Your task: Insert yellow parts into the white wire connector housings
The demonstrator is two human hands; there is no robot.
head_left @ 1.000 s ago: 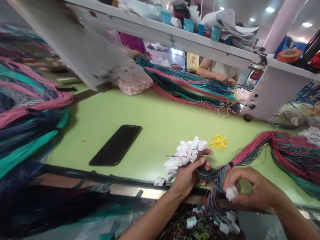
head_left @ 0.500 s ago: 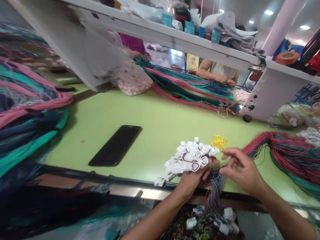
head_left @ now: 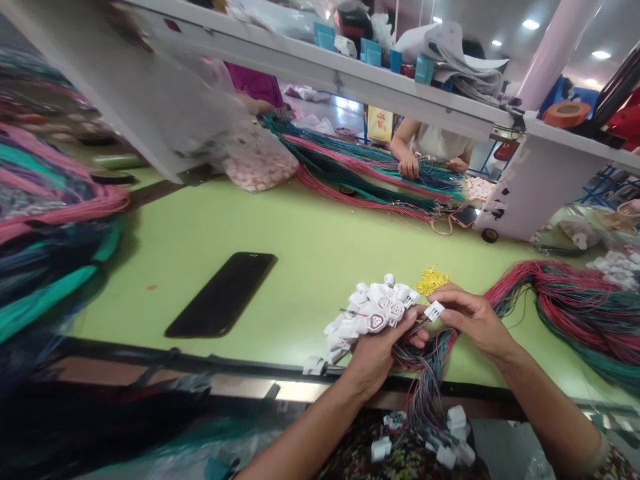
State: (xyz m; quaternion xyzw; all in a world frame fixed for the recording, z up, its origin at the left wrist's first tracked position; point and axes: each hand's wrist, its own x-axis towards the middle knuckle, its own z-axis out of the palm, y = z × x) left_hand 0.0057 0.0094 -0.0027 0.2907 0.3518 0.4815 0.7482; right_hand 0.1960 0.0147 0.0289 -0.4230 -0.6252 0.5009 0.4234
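My left hand [head_left: 383,350] grips a dense cluster of white plastic wire connectors [head_left: 370,313], which fan out from the end of a bundle of thin red and green wires [head_left: 425,373]. My right hand [head_left: 473,320] is just right of the cluster, pinching one small white connector [head_left: 434,311] between thumb and fingertips. Its wire end is hidden by my fingers. The wire bundle runs below both hands and hangs over the table edge. A long mass of the same wires [head_left: 565,307] lies to the right.
A small heap of yellow pieces [head_left: 433,281] sits beyond my hands on the green workbench [head_left: 310,280], and a black phone [head_left: 221,295] lies on it. Large wire bundles [head_left: 45,220] are at left. Loose white connectors [head_left: 450,433] lie below the edge. Across a shelf [head_left: 340,73], a co-worker's hands [head_left: 410,165] work at more wires.
My right hand has moved up and left from the bundle's lower part and now pinches the small connector beside the cluster. The left hand has turned the cluster slightly.
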